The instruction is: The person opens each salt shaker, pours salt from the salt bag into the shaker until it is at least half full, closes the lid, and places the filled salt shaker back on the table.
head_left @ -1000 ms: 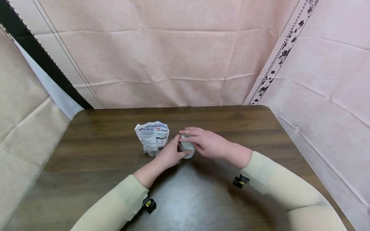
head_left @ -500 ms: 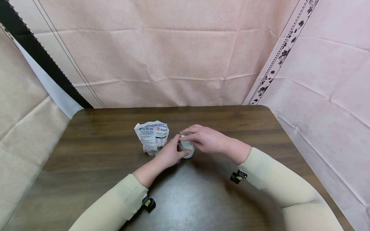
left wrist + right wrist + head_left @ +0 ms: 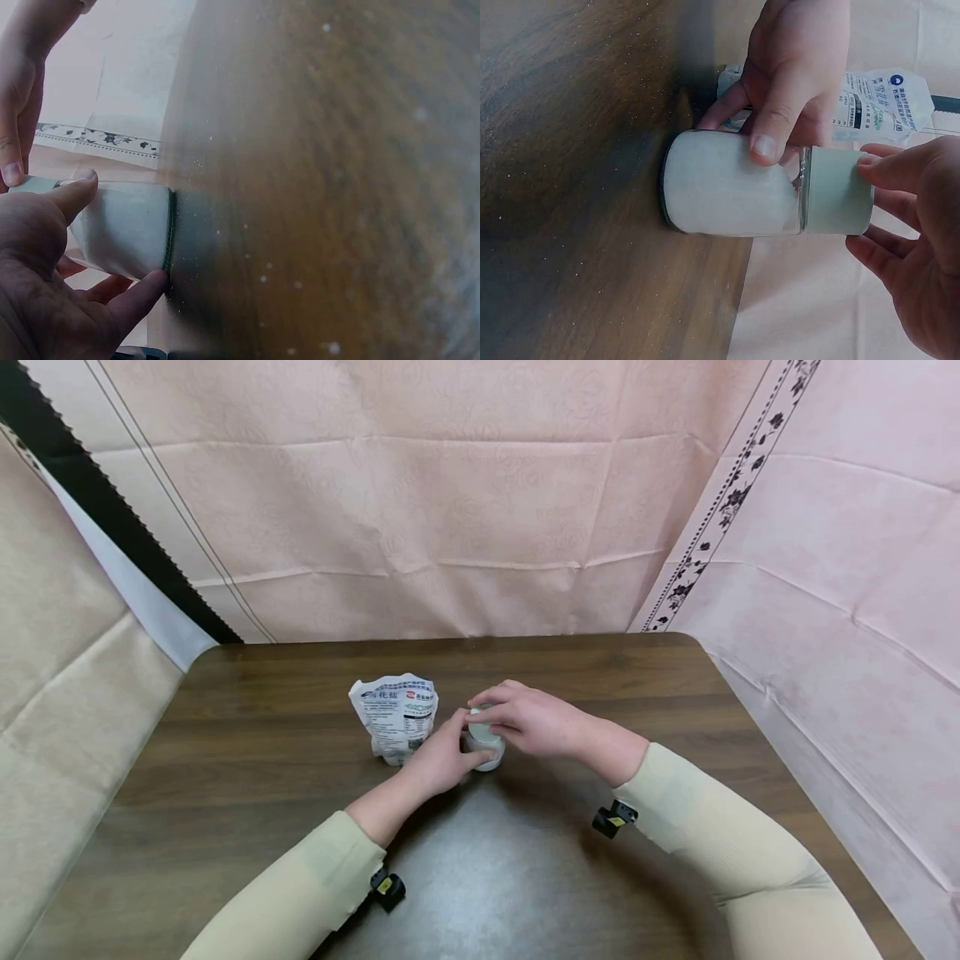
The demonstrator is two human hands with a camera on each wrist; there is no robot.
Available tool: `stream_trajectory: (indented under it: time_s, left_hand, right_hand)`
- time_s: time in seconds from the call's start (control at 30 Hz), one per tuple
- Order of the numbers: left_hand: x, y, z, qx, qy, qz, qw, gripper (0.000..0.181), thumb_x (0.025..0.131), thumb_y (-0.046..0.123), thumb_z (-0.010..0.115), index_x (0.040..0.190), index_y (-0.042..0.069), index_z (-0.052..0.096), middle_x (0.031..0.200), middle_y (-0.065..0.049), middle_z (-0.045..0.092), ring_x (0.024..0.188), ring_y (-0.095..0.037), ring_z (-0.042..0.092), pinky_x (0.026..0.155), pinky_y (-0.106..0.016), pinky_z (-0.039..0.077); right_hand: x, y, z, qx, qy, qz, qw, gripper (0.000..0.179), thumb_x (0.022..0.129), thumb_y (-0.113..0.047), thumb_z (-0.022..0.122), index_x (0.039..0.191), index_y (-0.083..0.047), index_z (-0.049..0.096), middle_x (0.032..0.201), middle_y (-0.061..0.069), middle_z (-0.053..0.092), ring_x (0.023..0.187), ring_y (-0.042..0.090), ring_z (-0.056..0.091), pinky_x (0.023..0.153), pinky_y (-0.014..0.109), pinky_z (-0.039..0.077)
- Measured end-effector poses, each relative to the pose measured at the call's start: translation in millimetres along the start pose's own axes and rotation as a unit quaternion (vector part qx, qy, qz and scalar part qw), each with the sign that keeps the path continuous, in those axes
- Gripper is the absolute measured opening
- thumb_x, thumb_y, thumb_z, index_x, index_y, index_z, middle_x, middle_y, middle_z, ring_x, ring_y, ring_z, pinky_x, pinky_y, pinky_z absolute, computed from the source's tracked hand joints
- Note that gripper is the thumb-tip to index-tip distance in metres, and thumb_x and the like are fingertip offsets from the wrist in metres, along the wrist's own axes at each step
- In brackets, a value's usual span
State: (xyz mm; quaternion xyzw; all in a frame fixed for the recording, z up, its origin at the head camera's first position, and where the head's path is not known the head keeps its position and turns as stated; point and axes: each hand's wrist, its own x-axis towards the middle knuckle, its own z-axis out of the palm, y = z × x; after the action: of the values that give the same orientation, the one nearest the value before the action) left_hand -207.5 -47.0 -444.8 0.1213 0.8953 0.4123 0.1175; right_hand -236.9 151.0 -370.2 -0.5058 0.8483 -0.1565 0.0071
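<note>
A clear jar (image 3: pixel 720 187) filled with white grains stands upright on the table, its pale green lid (image 3: pixel 840 193) on top. My left hand (image 3: pixel 441 758) grips the jar's body from the left, thumb across the near side; in the left wrist view this hand (image 3: pixel 60 262) wraps low round the jar (image 3: pixel 127 225). From the right, my right hand (image 3: pixel 543 722) holds the lid between thumb and fingers, as its wrist view shows. Just left of the jar, a white printed bag (image 3: pixel 396 718) stands beside my left hand.
The dark wooden table (image 3: pixel 262 793) has rounded far corners. Pink cloth (image 3: pixel 465 527) hangs behind it, with more cloth (image 3: pixel 847 610) along the right side. Small white specks lie over the table in both wrist views.
My right hand has shifted slightly left and its fingers have drawn in round the lid. The left hand, jar and bag stay in place.
</note>
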Motion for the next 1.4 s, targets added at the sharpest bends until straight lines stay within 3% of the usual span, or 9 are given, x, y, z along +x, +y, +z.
stream_trajectory:
  time_s: [0.33,0.7,1.13,1.4]
  left_hand:
    - [-0.7,1.8,-2.2,-0.021,0.0,-0.012,0.9997,0.066,0.091,0.043,0.071,0.142,0.016,0.04,0.129,-0.01,0.057,0.104,-0.023,0.059,0.085,-0.041,0.049]
    - [-4.1,0.8,-3.9,-0.039,0.015,-0.013,0.999,0.067,0.09,0.036,0.074,0.144,0.012,0.041,0.141,-0.01,0.052,0.124,-0.027,0.053,0.098,-0.047,0.044]
    - [-24.0,3.8,1.5,-0.053,0.005,-0.016,0.9985,0.092,0.092,0.036,0.071,0.157,0.005,0.013,0.154,-0.021,0.029,0.136,-0.032,0.04,0.106,-0.052,0.038]
    - [-41.7,5.1,3.0,-0.038,0.021,-0.025,0.9987,0.095,0.09,0.036,0.073,0.157,0.007,0.013,0.157,-0.018,0.026,0.139,-0.032,0.038,0.108,-0.053,0.036]
  right_hand:
    - [-0.5,1.3,3.8,0.003,0.009,0.001,1.0,0.038,0.098,-0.007,0.062,0.135,-0.015,0.063,0.141,0.003,0.055,0.126,0.02,0.048,0.094,0.034,0.048]
    - [1.3,1.4,9.8,0.004,0.019,-0.009,0.9998,0.038,0.099,-0.008,0.06,0.136,-0.015,0.062,0.142,0.004,0.054,0.129,0.02,0.047,0.097,0.036,0.047]
    - [-3.0,1.1,12.2,-0.001,0.021,-0.01,0.9997,0.045,0.097,-0.011,0.062,0.141,-0.019,0.057,0.15,0.003,0.045,0.137,0.02,0.041,0.105,0.038,0.042]
    - [-14.8,4.3,20.6,0.02,0.046,0.04,0.9979,0.067,0.095,-0.033,0.067,0.154,-0.019,0.037,0.158,0.003,0.034,0.145,0.022,0.029,0.113,0.044,0.032]
